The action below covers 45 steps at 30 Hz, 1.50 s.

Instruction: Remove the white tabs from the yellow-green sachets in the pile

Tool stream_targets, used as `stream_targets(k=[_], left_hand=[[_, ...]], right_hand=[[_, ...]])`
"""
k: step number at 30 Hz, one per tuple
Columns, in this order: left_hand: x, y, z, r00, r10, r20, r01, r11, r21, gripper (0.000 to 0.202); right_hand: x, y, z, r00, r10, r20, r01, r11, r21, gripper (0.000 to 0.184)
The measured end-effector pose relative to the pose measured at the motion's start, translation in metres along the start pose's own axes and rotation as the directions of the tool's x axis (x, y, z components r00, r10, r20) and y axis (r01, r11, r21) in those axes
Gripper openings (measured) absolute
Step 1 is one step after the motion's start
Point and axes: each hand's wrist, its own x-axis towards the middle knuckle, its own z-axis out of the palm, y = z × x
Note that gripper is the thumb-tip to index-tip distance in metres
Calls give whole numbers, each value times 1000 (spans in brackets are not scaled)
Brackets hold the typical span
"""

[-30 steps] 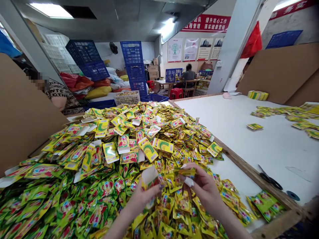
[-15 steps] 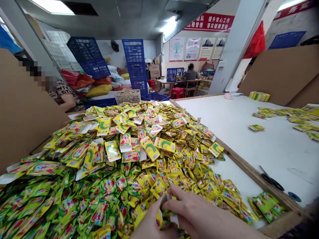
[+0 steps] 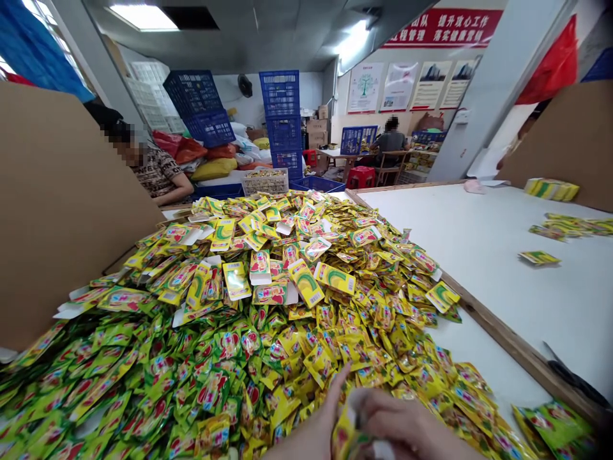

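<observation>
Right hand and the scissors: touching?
Apart. The head view shows yellow packets, bare white tabletop and a wooden strip between the right hand and the scissors.

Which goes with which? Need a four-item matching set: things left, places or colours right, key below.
1. Small box
2. Scissors
3. Banner
4. Fan

A. Red, lettered in white
B. Black, far back
C. Held in the left hand
D. At the right, by the wooden rail

Pairs: 1-C, 2-D, 3-A, 4-B
</observation>
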Motion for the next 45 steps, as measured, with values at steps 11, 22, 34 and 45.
stream_targets(k=[11,22,34,45], left_hand=[[-41,-57,-111,911,281,-302,198,346,917,44],[-51,-29,-99,784,37,-620,212,922,323,26],[-20,-12,-48,896,-170,-410,-8,917,-399,52],[27,18,-67,843,49,-535,150,935,321,38]], right_hand=[[42,61,-5,875,-152,-460,-212,733,-647,25],[84,29,32,984,-143,-102,119,971,-209,32],[79,20,51,982,-97,-160,77,989,-125,28],[45,57,53,888,424,-177,-119,583,803,26]])
